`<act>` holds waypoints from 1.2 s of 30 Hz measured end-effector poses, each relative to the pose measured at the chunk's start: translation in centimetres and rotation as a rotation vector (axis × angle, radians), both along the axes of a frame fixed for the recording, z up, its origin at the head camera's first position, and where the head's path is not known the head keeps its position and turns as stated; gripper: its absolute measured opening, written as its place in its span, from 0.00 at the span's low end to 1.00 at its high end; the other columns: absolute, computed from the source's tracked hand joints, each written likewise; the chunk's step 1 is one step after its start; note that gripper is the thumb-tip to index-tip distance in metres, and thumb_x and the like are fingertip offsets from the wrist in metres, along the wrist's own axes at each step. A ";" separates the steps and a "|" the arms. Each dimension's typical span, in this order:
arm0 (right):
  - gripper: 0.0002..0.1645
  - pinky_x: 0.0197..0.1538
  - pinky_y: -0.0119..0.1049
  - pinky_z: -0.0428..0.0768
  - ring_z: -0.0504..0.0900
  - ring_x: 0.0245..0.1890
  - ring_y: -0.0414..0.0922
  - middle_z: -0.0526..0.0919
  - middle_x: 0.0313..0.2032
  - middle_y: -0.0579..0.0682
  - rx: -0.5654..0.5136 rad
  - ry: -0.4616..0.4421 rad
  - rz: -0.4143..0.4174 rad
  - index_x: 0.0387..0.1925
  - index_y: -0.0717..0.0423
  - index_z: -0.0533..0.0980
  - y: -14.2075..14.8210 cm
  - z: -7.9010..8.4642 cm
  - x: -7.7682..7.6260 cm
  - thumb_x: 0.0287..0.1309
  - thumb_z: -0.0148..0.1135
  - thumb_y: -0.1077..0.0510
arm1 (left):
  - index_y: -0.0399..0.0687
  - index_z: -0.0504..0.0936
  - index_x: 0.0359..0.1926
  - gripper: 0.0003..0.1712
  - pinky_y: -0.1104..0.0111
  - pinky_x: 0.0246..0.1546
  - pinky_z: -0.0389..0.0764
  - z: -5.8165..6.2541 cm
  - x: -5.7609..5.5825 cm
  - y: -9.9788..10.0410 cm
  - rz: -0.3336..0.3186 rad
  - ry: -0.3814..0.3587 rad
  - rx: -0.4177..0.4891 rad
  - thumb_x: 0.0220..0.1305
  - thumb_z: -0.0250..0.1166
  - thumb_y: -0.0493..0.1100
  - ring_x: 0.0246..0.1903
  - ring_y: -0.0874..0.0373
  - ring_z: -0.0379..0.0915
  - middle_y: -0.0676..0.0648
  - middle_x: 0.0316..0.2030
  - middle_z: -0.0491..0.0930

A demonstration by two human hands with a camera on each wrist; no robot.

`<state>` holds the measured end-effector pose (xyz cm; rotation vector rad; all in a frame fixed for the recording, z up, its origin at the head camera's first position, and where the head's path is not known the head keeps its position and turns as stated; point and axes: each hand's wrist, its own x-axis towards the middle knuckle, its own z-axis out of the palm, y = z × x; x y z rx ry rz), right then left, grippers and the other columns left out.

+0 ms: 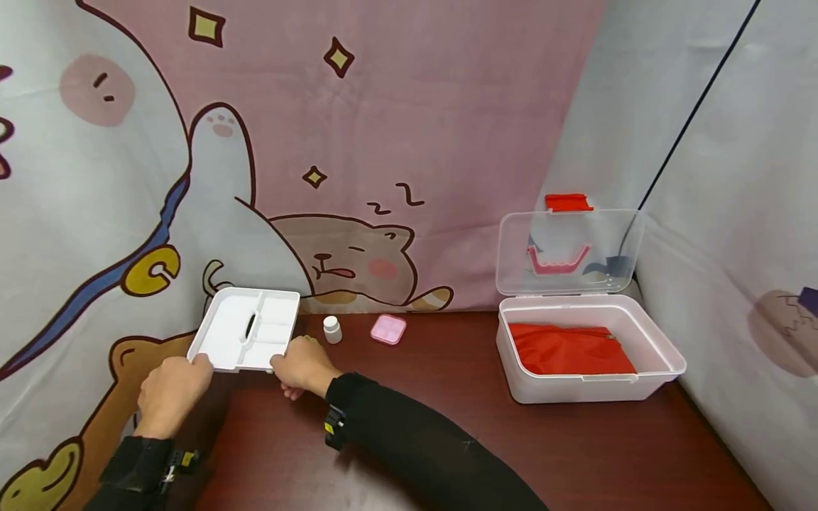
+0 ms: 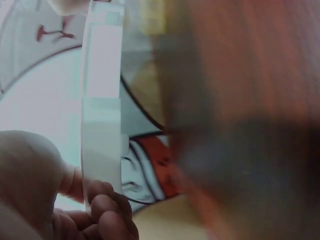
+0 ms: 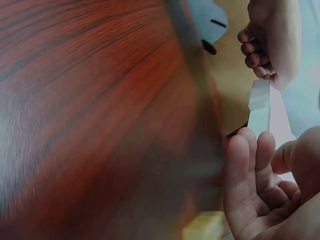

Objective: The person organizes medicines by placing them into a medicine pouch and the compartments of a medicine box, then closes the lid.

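A drape printed with cartoon animals [image 1: 434, 128] fills the back, behind a dark red-brown table [image 1: 607, 461]. Toward four o'clock from the middle of the head view stands a whitish box [image 1: 575, 389], its clear lid [image 1: 616, 234] raised upright on the twelve o'clock side. The white tray [image 1: 220, 333], divided into compartments, is toward eight o'clock, at the table's left end; whether it touches the tabletop cannot be told. A red pouch [image 1: 562, 351] lies inside the box. At the tray's seven o'clock corner, the left hand [image 1: 172, 394] grips the rim between thumb and curled fingers; at its four o'clock corner, the right hand [image 1: 305, 365] pinches the edge likewise. A pink case [image 1: 388, 329] lies at three o'clock from the tray, and between them, near that hand, stands a small white bottle [image 1: 332, 330].
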<state>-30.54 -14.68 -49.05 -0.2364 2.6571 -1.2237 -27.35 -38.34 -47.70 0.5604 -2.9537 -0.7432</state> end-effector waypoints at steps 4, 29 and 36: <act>0.30 0.15 0.33 0.79 0.78 0.05 0.40 0.77 0.07 0.46 0.017 0.043 -0.024 0.13 0.52 0.78 0.7 1.7 0.5 0.74 0.61 0.51 | 0.24 0.82 0.40 0.39 0.52 0.25 0.69 1.7 0.7 0.8 -0.025 0.040 -0.029 0.82 0.40 0.58 0.30 0.37 0.74 0.32 0.30 0.80; 0.22 0.20 0.44 0.85 0.79 0.08 0.42 0.78 0.09 0.47 -0.015 0.027 0.059 0.19 0.52 0.82 22.5 7.0 6.1 0.71 0.59 0.54 | 0.48 0.87 0.27 0.24 0.65 0.20 0.60 6.5 4.1 16.8 -0.389 0.101 0.028 0.78 0.55 0.52 0.18 0.55 0.64 0.52 0.17 0.67; 0.20 0.18 0.46 0.85 0.78 0.08 0.40 0.76 0.08 0.45 0.023 0.006 0.038 0.17 0.50 0.82 28.4 4.5 9.2 0.66 0.57 0.58 | 0.56 0.74 0.13 0.27 0.66 0.19 0.60 3.7 5.9 21.7 -0.497 0.086 0.048 0.74 0.63 0.50 0.16 0.58 0.63 0.56 0.13 0.66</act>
